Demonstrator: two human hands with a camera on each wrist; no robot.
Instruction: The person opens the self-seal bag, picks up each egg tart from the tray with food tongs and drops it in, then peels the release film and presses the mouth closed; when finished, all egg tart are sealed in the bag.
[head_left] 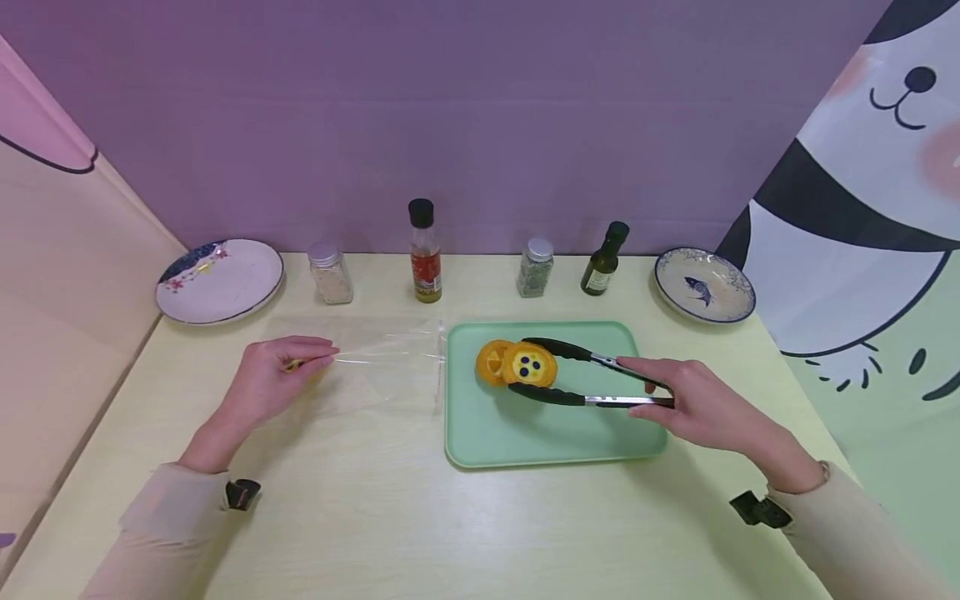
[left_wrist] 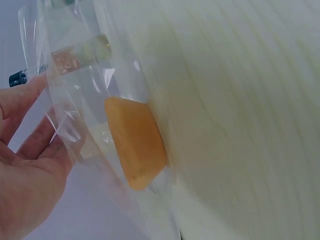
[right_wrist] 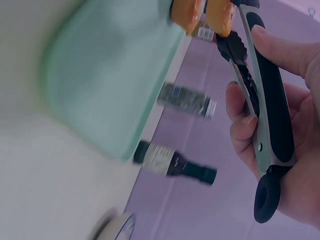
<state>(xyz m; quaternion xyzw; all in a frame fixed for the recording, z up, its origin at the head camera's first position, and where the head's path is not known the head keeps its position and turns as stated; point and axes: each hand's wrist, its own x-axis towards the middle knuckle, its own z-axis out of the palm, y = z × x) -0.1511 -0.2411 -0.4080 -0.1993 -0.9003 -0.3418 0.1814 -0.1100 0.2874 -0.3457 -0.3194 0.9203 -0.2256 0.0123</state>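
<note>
My left hand pinches the edge of a clear plastic bag that lies on the table. In the left wrist view an orange-yellow tart shows through the film, close to the left fingers. My right hand grips black-and-silver tongs over the green tray. Their black tips stand on either side of a round tart with dark berry-like dots; whether both tips touch it I cannot tell. Another tart, with an orange-slice top, lies against it, partly covered.
Along the back stand a floral plate, a pink-salt jar, a red-labelled bottle, a herb jar, a small dark bottle and a fish-patterned dish. A purple curtain hangs behind them.
</note>
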